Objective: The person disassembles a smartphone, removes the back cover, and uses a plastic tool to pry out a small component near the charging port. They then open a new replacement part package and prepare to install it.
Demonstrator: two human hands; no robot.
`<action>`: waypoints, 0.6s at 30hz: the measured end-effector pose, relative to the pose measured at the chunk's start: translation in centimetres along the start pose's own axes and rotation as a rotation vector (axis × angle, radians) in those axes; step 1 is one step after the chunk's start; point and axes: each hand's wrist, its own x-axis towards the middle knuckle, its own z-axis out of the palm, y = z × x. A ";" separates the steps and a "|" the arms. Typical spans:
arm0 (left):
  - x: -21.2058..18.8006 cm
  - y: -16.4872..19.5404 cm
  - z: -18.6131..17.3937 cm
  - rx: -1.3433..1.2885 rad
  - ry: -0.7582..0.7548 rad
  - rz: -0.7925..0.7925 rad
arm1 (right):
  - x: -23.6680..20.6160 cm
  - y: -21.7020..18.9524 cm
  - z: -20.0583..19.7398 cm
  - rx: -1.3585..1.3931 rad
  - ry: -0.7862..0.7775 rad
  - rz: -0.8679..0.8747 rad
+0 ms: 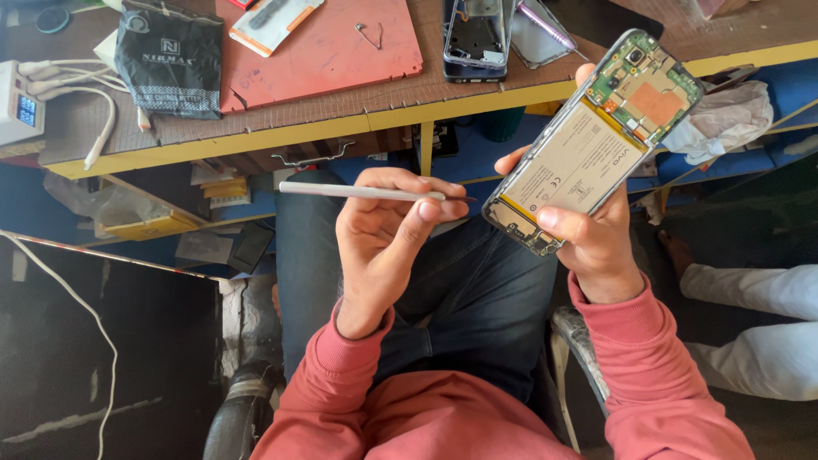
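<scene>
Item: opened phone point(594, 145), back cover off, held tilted above the lap in the right hand point(596, 243); fingers wrapped round its edges, thumb on the lower end; large pale battery and green circuit board exposed and in place.

Item: slim metal tool point(362, 192), pinched between thumb and fingertips of the left hand point(388, 234), lying roughly level, its tip just beside the phone's lower edge, apparently not touching.

Progress, as judged: casing already open; battery and board not yet lifted out; inner work seemingly all left.

Surroundings: workbench point(341, 128) with yellow edge; red mat point(332, 51) bearing a small wire clip point(369, 34); second phone frame point(477, 38), stripped and hollow, no parts visible inside; black pouch point(166, 55), closed, contents hidden; white cable point(98, 111); crumpled white cloth point(724, 119); another person's white-clad leg point(758, 324) at right.
</scene>
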 end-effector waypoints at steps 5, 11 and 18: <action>-0.4 -0.2 -0.2 0.083 0.005 0.012 | -0.1 0.0 0.1 -0.017 -0.010 -0.012; -0.6 0.0 -0.3 0.062 -0.010 0.078 | 0.1 -0.1 0.3 -0.035 -0.031 -0.036; -0.6 -0.1 1.1 0.202 0.076 0.109 | -0.1 0.4 0.2 -0.086 -0.040 -0.060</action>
